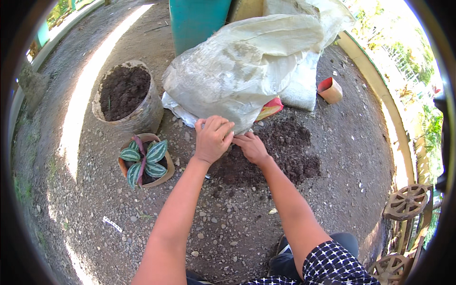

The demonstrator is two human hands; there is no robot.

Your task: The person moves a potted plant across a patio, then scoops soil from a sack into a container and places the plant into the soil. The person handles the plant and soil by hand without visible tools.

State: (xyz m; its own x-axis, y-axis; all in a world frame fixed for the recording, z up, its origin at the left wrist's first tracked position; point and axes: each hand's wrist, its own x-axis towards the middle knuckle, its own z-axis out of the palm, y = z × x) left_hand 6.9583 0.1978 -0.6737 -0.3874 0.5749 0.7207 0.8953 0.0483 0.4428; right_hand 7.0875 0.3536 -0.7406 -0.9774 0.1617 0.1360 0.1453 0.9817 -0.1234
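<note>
A large, dirt-stained white woven sack (228,66) lies slumped, its lower corner toward me. My left hand (214,138) has its fingers curled round the edge of that corner. Close beside it, my right hand (251,148) pinches the same edge with bent fingers; its fingertips are partly hidden. Dark loose soil (292,152) is spread on the ground under and to the right of my right hand. Left of my hands stands a potted plant (145,161) with striped green leaves and a purplish stem.
A large pot of dark soil (124,92) stands behind the plant. At the right lies a small red-lined container (329,90). A teal bin (197,23) is behind the sack. Wooden wheels (407,202) stand at the right edge, and gravel (223,232) covers the ground.
</note>
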